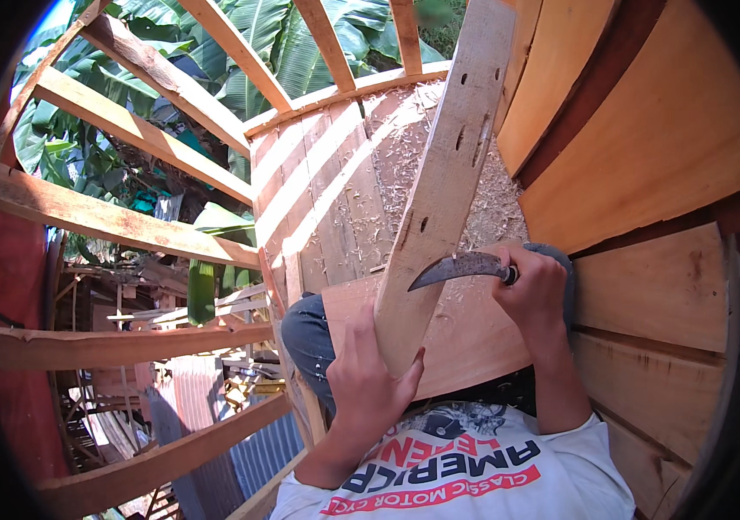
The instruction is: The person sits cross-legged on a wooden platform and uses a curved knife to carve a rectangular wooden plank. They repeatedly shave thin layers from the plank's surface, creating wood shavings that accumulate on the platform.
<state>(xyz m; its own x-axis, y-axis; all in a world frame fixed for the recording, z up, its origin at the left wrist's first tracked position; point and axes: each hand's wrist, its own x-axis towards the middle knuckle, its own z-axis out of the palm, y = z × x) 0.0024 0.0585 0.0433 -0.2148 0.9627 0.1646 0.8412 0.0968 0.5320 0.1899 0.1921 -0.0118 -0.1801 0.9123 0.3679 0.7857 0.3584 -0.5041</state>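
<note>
A long pale wooden plank with several dark slots and holes slants up and away from my lap. My left hand grips its near end, with the thumb on the right edge and the fingers along the left side. In my right hand is a curved knife with a dark, spotted blade. The fingers are wrapped round its handle, mostly hidden in the fist. The blade points left and lies across the plank's face, its tip near the left edge. A broad flat board rests across my legs under the plank.
Wood shavings litter the plank floor ahead. Wooden panels close in on the right. Open framing beams stand on the left, with banana leaves beyond and corrugated sheets and scrap timber below.
</note>
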